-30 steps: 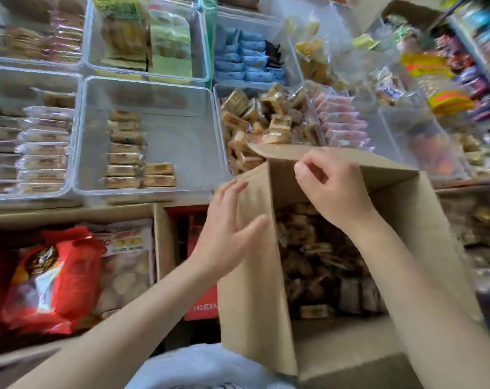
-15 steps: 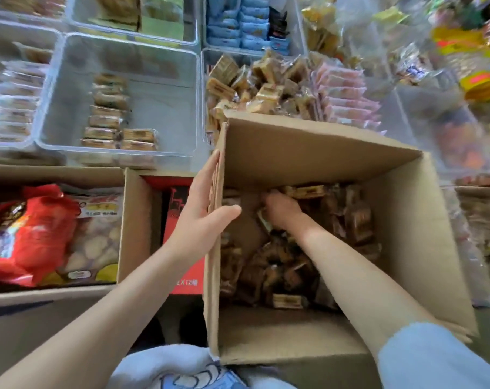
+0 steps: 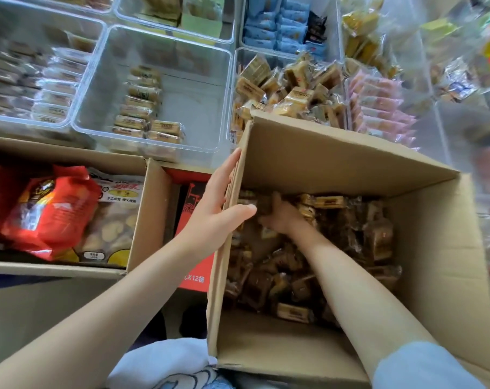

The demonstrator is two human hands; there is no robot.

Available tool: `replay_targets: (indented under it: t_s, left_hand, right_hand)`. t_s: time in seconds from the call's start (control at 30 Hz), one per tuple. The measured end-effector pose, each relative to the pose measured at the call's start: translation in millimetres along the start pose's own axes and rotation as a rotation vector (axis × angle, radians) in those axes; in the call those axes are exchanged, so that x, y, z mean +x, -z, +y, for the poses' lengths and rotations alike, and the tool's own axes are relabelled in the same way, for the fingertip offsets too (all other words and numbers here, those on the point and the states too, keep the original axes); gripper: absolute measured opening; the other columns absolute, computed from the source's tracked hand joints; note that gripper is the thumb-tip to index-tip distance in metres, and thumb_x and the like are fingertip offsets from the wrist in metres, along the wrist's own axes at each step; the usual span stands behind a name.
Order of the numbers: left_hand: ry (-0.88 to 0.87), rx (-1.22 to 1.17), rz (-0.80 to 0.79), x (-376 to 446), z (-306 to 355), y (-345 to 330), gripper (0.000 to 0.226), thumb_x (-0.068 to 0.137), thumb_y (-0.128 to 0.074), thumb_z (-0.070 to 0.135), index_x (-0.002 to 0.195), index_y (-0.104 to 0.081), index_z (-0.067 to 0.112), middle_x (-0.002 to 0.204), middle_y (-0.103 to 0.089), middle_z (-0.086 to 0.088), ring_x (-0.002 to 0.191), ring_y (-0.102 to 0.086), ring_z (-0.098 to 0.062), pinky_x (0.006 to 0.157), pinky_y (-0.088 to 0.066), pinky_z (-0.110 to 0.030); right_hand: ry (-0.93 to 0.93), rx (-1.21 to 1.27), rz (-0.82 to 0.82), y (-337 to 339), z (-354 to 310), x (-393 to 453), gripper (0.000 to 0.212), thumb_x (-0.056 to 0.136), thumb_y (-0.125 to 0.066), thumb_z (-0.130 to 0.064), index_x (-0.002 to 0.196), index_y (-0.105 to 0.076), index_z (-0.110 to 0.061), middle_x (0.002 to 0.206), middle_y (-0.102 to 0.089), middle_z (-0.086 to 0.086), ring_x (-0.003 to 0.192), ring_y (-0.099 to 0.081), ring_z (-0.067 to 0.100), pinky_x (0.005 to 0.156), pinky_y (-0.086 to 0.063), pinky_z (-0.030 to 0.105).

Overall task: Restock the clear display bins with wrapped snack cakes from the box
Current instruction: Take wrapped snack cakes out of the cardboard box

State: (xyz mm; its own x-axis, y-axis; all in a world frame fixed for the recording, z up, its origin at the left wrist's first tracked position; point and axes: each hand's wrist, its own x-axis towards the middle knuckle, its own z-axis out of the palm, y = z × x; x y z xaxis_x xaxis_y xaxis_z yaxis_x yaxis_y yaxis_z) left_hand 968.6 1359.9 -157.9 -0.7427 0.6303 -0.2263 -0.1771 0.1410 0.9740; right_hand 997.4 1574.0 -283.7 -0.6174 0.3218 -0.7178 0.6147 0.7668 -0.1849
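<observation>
The left hand (image 3: pixel 215 211) lay flat against the box (image 3: pixel 336 164) wall, thumb over its rim; the right hand (image 3: pixel 280 217) was buried among the cakes (image 3: pixel 308 270), grip unclear; an overfull grab could spill them short of the bin (image 3: pixel 199 102) beyond the left hand.

I am seeing the right hand (image 3: pixel 280 217) reaching down among the wrapped snack cakes (image 3: pixel 308 276) in the box (image 3: pixel 336 161), but its fingers are lying buried in the pile, so I am not making out whether they are gripping one. The box's right wall is running off the frame's right edge. The clear bins (image 3: pixel 27 80) at the upper left are smearing with blur, and their packets' printing is staying unreadable. The goods (image 3: pixel 448 66) at the upper right are blurring too much to name.
</observation>
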Motion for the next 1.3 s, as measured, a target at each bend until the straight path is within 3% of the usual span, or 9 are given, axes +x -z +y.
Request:
replay_targets:
  t_s: [0.13,0.3,0.5,0.67,0.8,0.9,1.0,1.13,1.3]
  left_hand:
    - [-0.008,0.049,0.019,-2,2,1,0.085,0.087,-0.067,0.028,0.153,-0.019,0.054,0.160,-0.029,0.019,0.144,-0.030,-0.001,0.119,-0.032,-0.050]
    - [-0.361,0.369,0.115,-12,26,23,0.083,0.078,-0.075,0.052,0.148,-0.033,0.034,0.149,-0.044,0.010,0.137,-0.043,-0.012,0.112,-0.041,-0.037]
    - [-0.355,0.074,0.138,-1,80,94,0.038,0.074,-0.084,0.034,0.105,-0.064,0.027,0.098,-0.073,0.008,0.091,-0.070,-0.006,0.079,-0.056,-0.021]
    - [-0.277,0.108,0.128,13,76,177,0.026,0.076,-0.080,0.039,0.099,-0.071,0.049,0.101,-0.075,0.008,0.093,-0.072,-0.013,0.082,-0.059,-0.035]
    - [-0.228,0.266,0.152,32,43,227,0.031,0.088,-0.078,0.023,0.117,-0.069,0.028,0.106,-0.073,0.008,0.096,-0.070,-0.008,0.087,-0.060,-0.039]
    - [-0.130,0.510,0.214,56,4,263,0.059,0.092,-0.070,0.042,0.144,-0.051,0.022,0.140,-0.058,0.003,0.128,-0.054,-0.010,0.109,-0.046,-0.039]
    - [0.068,0.900,0.244,80,-38,295,0.077,0.100,-0.051,0.051,0.160,-0.019,0.015,0.168,-0.014,-0.009,0.155,-0.009,-0.022,0.125,-0.011,-0.043]
    - [0.097,1.122,0.191,92,-79,309,0.074,0.105,-0.022,0.052,0.161,0.005,0.011,0.168,0.016,-0.011,0.154,0.016,-0.022,0.124,0.010,-0.040]
    - [0.062,1.197,0.199,93,-90,310,0.072,0.104,-0.005,0.051,0.159,0.014,0.008,0.165,0.022,-0.014,0.154,0.019,-0.023,0.122,0.015,-0.038]
  right_hand:
    - [0.122,0.535,-0.169,68,-5,-60,0.020,0.100,-0.048,-0.037,0.109,-0.060,-0.023,0.092,-0.063,0.003,0.069,-0.054,0.015,0.059,-0.040,0.028]
    - [0.399,0.891,-0.135,118,-25,-139,0.042,0.103,-0.043,-0.048,0.121,-0.060,-0.013,0.096,-0.065,0.010,0.071,-0.051,0.019,0.060,-0.040,0.028]
    - [0.555,0.882,-0.017,125,-118,-184,0.048,0.107,-0.028,-0.046,0.133,-0.048,-0.011,0.099,-0.071,0.017,0.069,-0.061,0.032,0.056,-0.047,0.034]
    - [0.572,0.602,0.204,122,-188,-159,0.034,0.101,-0.051,-0.043,0.130,-0.056,-0.026,0.116,-0.065,-0.002,0.084,-0.071,0.017,0.069,-0.060,0.036]
    - [0.593,0.490,0.214,112,-237,-117,0.028,0.093,-0.069,-0.031,0.120,-0.065,-0.027,0.104,-0.069,-0.009,0.081,-0.069,0.011,0.065,-0.055,0.025]
    - [0.522,0.434,0.352,103,-263,-73,0.023,0.090,-0.072,-0.027,0.112,-0.066,-0.026,0.102,-0.067,-0.007,0.087,-0.065,0.013,0.079,-0.055,0.036]
    - [0.416,0.291,0.551,100,-282,-33,0.026,0.092,-0.069,-0.025,0.117,-0.061,-0.023,0.111,-0.059,0.000,0.095,-0.055,0.013,0.081,-0.042,0.028]
    - [0.282,0.181,0.628,100,-298,25,0.028,0.095,-0.065,-0.021,0.122,-0.059,-0.018,0.112,-0.048,0.001,0.099,-0.054,0.019,0.083,-0.038,0.027]
    - [0.195,0.058,0.554,83,-307,96,0.026,0.096,-0.062,-0.018,0.122,-0.059,-0.017,0.118,-0.047,0.008,0.099,-0.056,0.027,0.084,-0.045,0.033]
